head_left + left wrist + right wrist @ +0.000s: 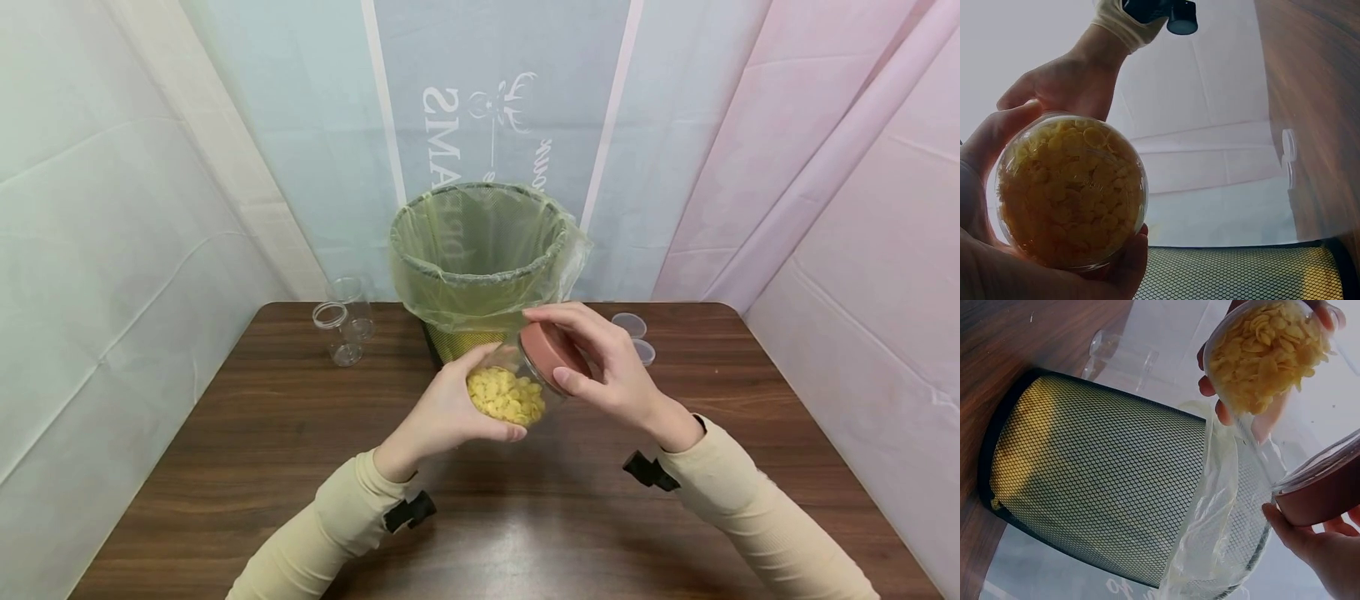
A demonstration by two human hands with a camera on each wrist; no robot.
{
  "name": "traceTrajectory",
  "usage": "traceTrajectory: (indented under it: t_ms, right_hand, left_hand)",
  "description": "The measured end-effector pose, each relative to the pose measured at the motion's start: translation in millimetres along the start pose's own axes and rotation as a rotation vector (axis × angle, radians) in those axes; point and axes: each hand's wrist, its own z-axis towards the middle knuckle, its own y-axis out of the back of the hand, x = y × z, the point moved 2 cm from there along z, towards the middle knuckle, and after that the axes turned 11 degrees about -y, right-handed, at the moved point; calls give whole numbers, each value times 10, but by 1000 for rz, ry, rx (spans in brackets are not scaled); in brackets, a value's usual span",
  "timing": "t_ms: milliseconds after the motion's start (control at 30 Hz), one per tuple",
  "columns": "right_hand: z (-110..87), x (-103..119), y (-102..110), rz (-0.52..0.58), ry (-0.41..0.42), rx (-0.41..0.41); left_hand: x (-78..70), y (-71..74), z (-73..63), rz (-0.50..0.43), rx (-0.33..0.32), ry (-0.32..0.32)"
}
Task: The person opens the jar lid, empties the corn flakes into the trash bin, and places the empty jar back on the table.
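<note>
My left hand [450,410] holds a clear jar [1260,432] around its lower part, lifted above the table and tilted. Small, curved yellow pieces [506,395] lie heaped inside it toward the base; the left wrist view looks straight at that round bottom. At the jar's other end, my right hand [600,358] grips a reddish-brown lid [553,357], thumb on one side and fingers on the other. In the right wrist view the lid [1325,487] sits at the jar's mouth, its rim against the clear wall.
Just beyond the hands stands a mesh bin [1104,475] with a yellowish plastic liner [420,292] folded over its rim. Two clear open jars [330,333] are at the table's back left. Two clear discs like lids [628,325] lie at the back right, on the brown table [247,467].
</note>
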Motion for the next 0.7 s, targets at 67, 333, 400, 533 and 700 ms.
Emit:
traceTrajectory:
  t_ms: [67,333,400,533,700]
  right_hand:
    - [4,2,5,2,6,9]
    - [-17,-13,5,13,-108,-1]
    - [-26,-11,-1,-12,-195,-44]
    - [-50,9,-12,-110,-420,-126]
    - [-77,16,-19,-193,-635,-93]
  left_hand:
    - [0,-1,4,-10,-2,6]
    - [-33,-14,0,9,-33,39]
    - [-29,-24,-8,45,-56,36]
    - [49,-57,-11,178,-110,-14]
    - [68,-72,0,343,-159,-85]
